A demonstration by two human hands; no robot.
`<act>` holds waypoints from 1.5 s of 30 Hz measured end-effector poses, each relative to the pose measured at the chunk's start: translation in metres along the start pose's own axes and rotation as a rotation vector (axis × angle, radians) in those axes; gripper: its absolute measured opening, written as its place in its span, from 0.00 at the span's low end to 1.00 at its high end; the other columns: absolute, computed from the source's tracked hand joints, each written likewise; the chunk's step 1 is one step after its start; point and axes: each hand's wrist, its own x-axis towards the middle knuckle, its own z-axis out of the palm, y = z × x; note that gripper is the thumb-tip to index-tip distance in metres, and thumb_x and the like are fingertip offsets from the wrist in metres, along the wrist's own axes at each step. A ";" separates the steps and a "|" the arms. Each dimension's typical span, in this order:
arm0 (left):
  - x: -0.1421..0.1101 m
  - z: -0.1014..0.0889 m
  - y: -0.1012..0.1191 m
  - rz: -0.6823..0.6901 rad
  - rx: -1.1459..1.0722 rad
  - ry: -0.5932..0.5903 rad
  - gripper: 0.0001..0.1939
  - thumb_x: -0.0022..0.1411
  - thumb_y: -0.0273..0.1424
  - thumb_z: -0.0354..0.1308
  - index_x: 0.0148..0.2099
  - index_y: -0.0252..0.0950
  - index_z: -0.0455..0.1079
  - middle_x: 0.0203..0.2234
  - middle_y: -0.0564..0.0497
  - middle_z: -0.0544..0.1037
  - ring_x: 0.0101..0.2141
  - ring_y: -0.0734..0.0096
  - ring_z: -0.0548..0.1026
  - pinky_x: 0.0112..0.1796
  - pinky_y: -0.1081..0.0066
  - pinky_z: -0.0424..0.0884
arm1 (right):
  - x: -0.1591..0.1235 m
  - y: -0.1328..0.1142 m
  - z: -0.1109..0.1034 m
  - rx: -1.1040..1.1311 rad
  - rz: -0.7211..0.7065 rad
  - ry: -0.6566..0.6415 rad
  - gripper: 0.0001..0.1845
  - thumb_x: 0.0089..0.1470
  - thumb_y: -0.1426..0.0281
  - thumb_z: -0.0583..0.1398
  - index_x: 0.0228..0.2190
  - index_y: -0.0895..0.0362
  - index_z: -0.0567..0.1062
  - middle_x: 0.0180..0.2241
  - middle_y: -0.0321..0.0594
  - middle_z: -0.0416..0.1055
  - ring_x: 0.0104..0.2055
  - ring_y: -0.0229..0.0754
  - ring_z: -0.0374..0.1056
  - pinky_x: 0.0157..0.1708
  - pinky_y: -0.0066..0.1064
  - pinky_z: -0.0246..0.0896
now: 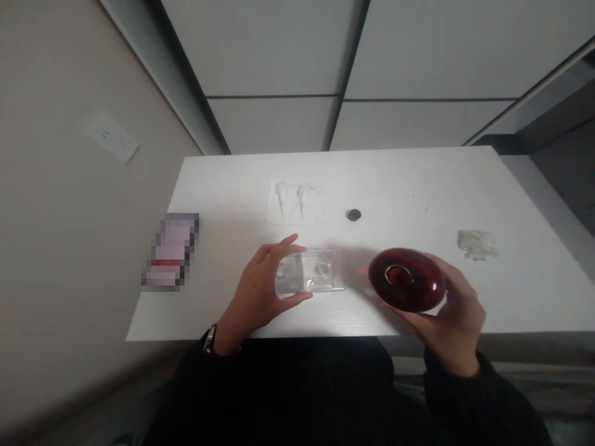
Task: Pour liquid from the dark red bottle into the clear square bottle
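On the white table, my left hand [264, 282] grips a clear plastic tray [324, 286] by its left part, thumb along the near edge and fingers along the far one. Round recesses show in the tray. To its right, my right hand [449, 310] is wrapped around a glossy dark red bottle [421, 291]. The bottle's mouth is uncovered and tipped partly toward me. Most of my right fingers are hidden behind it. Beyond both hands lies a small black cap-like piece [354, 215].
Two white, tapered pieces [304, 195] rest on a pale sheet [275, 214] at the back. A crumpled whitish bundle [477, 244] lies at the right. On the left is a pixelated, phone-like object [171, 248]. Cabinet panels [274, 124] rise behind the table [223, 198].
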 end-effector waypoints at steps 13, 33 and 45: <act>0.001 0.000 0.003 -0.030 0.021 -0.036 0.49 0.53 0.35 0.80 0.71 0.49 0.58 0.63 0.48 0.76 0.61 0.47 0.74 0.61 0.48 0.74 | 0.040 0.001 -0.016 -0.182 -0.255 -0.205 0.43 0.63 0.61 0.69 0.73 0.38 0.60 0.63 0.44 0.75 0.60 0.60 0.74 0.57 0.58 0.75; -0.001 0.003 0.001 0.107 -0.027 0.063 0.63 0.56 0.33 0.78 0.78 0.45 0.37 0.58 0.43 0.81 0.56 0.48 0.79 0.57 0.48 0.77 | 0.067 -0.011 -0.017 -0.309 -0.460 -0.267 0.39 0.66 0.74 0.65 0.72 0.44 0.62 0.71 0.40 0.63 0.68 0.54 0.69 0.69 0.54 0.64; -0.002 0.006 -0.001 0.125 -0.034 0.078 0.66 0.56 0.34 0.79 0.79 0.44 0.33 0.58 0.41 0.81 0.56 0.47 0.78 0.57 0.47 0.77 | 0.066 -0.012 -0.023 -0.378 -0.437 -0.318 0.46 0.62 0.82 0.62 0.72 0.36 0.60 0.72 0.35 0.62 0.65 0.59 0.72 0.67 0.58 0.67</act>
